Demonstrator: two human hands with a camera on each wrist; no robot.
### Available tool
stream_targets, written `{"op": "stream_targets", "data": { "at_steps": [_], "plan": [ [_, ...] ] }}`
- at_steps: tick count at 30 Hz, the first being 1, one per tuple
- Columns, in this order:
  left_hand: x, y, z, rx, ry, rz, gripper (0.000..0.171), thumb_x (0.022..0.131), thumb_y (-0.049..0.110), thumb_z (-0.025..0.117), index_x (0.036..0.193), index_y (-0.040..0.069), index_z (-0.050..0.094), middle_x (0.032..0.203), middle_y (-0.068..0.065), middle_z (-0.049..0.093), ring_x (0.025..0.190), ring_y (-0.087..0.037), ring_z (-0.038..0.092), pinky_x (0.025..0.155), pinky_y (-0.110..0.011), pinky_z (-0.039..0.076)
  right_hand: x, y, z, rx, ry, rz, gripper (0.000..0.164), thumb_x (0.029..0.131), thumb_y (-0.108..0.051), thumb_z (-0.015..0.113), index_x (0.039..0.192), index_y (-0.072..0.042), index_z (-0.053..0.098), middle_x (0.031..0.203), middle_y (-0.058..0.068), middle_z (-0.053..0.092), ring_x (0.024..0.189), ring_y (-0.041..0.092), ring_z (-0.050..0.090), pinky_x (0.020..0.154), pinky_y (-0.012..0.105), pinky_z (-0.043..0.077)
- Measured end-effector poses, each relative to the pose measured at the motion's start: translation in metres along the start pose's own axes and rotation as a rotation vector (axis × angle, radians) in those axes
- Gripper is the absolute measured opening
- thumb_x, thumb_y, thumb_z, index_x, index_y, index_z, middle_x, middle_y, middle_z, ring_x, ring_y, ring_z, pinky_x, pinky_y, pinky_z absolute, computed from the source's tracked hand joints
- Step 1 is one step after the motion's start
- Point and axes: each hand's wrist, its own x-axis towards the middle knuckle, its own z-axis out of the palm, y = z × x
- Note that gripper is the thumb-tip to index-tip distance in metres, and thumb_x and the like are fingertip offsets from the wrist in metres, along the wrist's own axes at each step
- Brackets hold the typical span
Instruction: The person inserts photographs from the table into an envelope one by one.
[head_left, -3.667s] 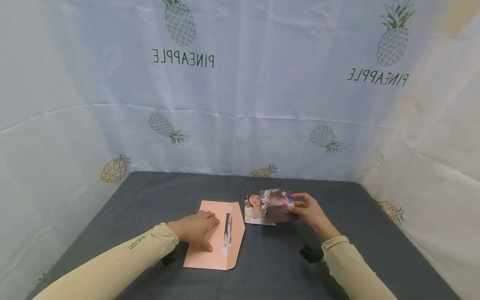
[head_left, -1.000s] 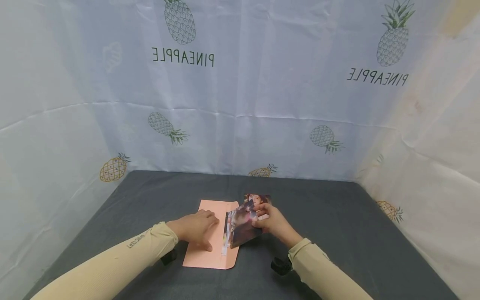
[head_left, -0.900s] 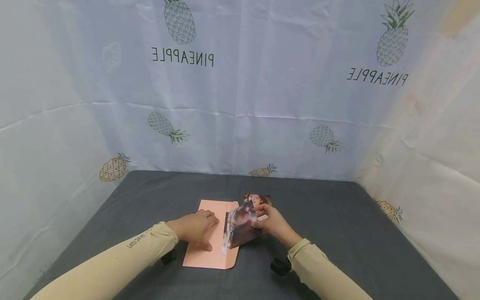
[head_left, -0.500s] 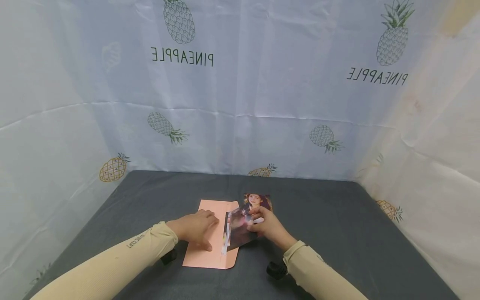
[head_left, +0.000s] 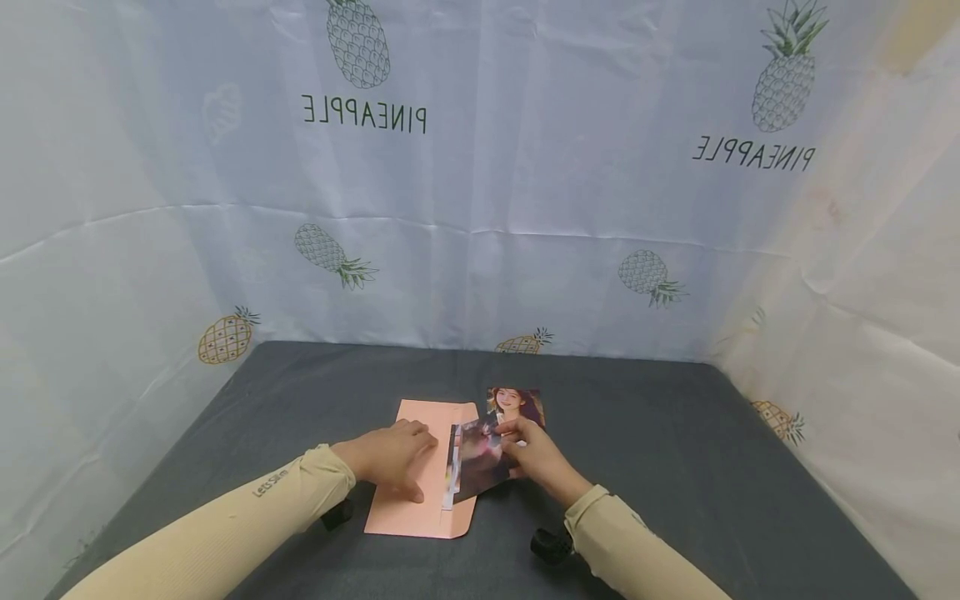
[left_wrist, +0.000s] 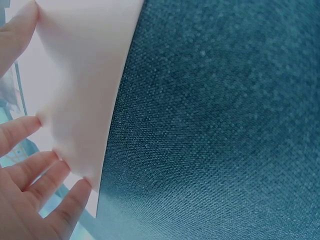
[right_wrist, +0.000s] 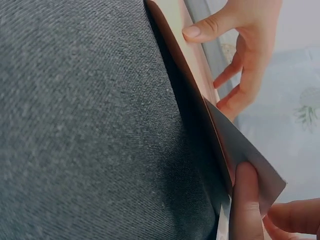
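A pink envelope lies on the dark cloth, its flap side toward the right. My left hand rests on it with fingers spread, fingertips touching the paper in the left wrist view. Photo edges stick out of the envelope's opening. My right hand pinches a dark, purplish photo between thumb and fingers, tilted over the flap with its left edge at the opening. In the right wrist view the thumb presses on that photo. Whether its edge is inside the envelope I cannot tell. Behind it lies a portrait photo, partly covered.
A dark grey cloth covers the table. White curtains printed with pineapples hang behind and at both sides. Black wrist cameras are strapped on, one beneath the right wrist.
My right hand has brought the dark photo leftward and down from beside the portrait photo to the envelope's opening, uncovering more of the portrait lately. My left hand stays in place.
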Motion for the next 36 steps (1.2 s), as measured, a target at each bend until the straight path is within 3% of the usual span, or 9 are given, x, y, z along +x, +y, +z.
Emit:
{"op": "stream_targets", "data": {
  "at_steps": [10,16,27,36],
  "plan": [
    [0.0,0.0,0.001,0.005,-0.004,-0.019,0.074,0.07,0.045,0.083,0.128,0.008,0.057,0.134,-0.009,0.051,0.125,-0.026,0.046,0.103,-0.042,0.044,0.001,0.003,0.001,0.048,-0.02,-0.006,0.037,0.089,0.006,0.056,0.126,0.005,0.047,0.099,0.017,0.056,0.071,0.016,0.049,0.051,0.026,0.05],
    [0.0,0.0,0.001,-0.013,-0.011,-0.035,0.075,0.069,0.045,0.083,0.129,0.009,0.056,0.136,-0.009,0.05,0.126,-0.025,0.045,0.104,-0.042,0.043,0.001,0.003,0.004,0.049,-0.025,-0.019,0.037,0.089,0.007,0.057,0.126,0.006,0.049,0.097,0.016,0.056,0.071,0.015,0.05,0.05,0.027,0.051],
    [0.001,0.0,0.0,-0.012,-0.001,-0.006,0.074,0.069,0.043,0.083,0.128,0.007,0.056,0.134,-0.011,0.051,0.125,-0.027,0.046,0.103,-0.042,0.044,-0.003,0.0,0.016,0.039,-0.025,-0.031,0.038,0.089,0.005,0.058,0.126,0.009,0.048,0.095,0.017,0.058,0.069,0.014,0.053,0.053,0.031,0.055],
    [0.0,0.0,-0.002,-0.024,-0.008,-0.008,0.075,0.069,0.043,0.084,0.129,0.007,0.056,0.134,-0.01,0.051,0.124,-0.027,0.046,0.103,-0.042,0.044,-0.002,-0.007,0.024,-0.016,-0.022,-0.001,0.039,0.087,0.008,0.056,0.125,0.01,0.05,0.082,0.009,0.055,0.06,0.012,0.052,0.053,0.029,0.056]
  ]
}}
